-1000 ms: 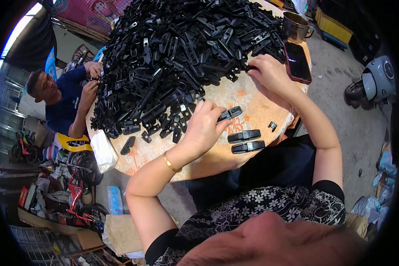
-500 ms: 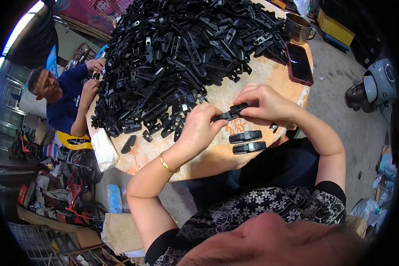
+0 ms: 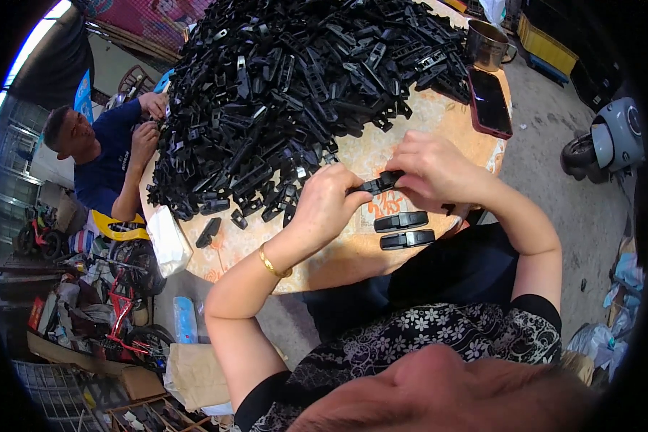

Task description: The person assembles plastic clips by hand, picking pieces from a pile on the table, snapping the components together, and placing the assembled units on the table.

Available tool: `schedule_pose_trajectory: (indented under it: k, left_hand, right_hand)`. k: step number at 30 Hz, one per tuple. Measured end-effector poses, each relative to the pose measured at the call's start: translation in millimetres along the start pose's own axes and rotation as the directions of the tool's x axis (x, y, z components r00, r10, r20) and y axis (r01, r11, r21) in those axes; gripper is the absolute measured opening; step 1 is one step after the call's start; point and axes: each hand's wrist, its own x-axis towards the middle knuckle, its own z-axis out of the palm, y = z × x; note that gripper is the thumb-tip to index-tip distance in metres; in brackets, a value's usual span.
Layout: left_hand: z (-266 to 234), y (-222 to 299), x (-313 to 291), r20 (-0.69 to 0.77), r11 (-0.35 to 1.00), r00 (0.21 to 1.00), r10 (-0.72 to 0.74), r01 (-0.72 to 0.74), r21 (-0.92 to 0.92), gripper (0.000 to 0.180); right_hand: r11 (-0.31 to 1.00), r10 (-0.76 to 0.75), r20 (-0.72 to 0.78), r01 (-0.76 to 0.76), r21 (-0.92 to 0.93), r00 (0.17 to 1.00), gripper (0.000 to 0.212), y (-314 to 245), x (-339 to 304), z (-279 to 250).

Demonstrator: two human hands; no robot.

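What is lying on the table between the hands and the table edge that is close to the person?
In the head view, two assembled black clips lie side by side on the round table, below the left hand and right hand.

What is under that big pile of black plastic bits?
The pile of black plastic parts lies on a round wooden table. The tabletop beneath the pile is covered, so anything else there is hidden.

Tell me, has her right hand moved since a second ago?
Yes. The right hand came back from beside the phone toward the left hand, and both now hold one black clip.
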Motion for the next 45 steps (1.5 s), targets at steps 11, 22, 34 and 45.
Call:
schedule_pose_trajectory:
  k: [11, 22, 34, 45]
  left_hand:
    - [8.6, -1.2, 2.9, -0.01, 0.995, 0.998, 0.067, -0.068, -0.075, 0.017]
    - [-9.9, -30.2, 33.8, -0.21, 0.909, 0.951, 0.226, -0.129, 0.396, 0.044]
    - [-33.8, -57.3, 40.4, -0.568, 0.99, 0.814, -0.121, 0.141, -0.009, 0.009]
    - [4.2, -9.5, 12.4, 0.003, 0.951, 0.996, -0.09, 0.087, -0.297, 0.015]
  right_hand:
    - [0.998, -0.06, 0.075, 0.06, -0.007, 0.995, 0.017, 3.7, 5.4, 11.1]
    - [0.913, 0.213, -0.215, -0.273, -0.304, 0.953, 0.025, 47.5, 13.9, -7.0]
    - [0.832, 0.278, -0.002, -0.242, -0.499, 0.96, 0.028, 33.1, 2.5, -20.3]
    - [0.97, 0.24, 0.283, -0.24, -0.036, 0.929, 0.028, 35.7, -3.8, -28.2]
